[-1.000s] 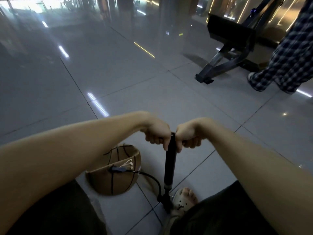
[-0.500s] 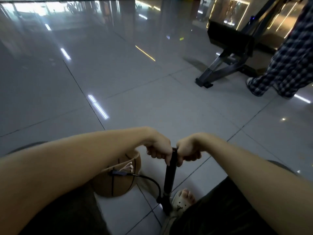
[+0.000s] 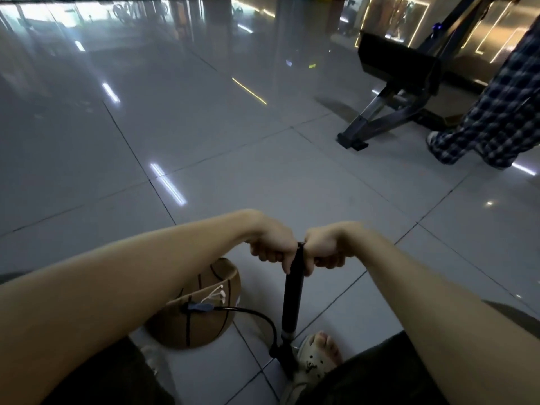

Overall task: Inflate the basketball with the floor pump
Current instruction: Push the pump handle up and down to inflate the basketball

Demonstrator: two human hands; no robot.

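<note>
Head view. The left hand and the right hand were each closed around one side of the crossbar handle at the top of the floor pump; the fingers were curled fully under the bar with no gap showing. The pump's black barrel stood near upright, leaning slightly, between the two fists and the floor. Its base was pinned at the near edge of the scene by a foot in a pale sandal.

The basketball lay on the floor just left of the pump and near the person, partly hidden by the left forearm. It was visibly collapsed, its upper part folded in to a bowl shape. A black hose ran from the pump base to a connector seated on the ball.

At far right stood a black metal stand, with a second person's checked trouser legs beside it.

Assessment: the hose appeared connected and pumping was in hand. Given the ball's slack state, most of the inflation remained, along with detaching the hose.
</note>
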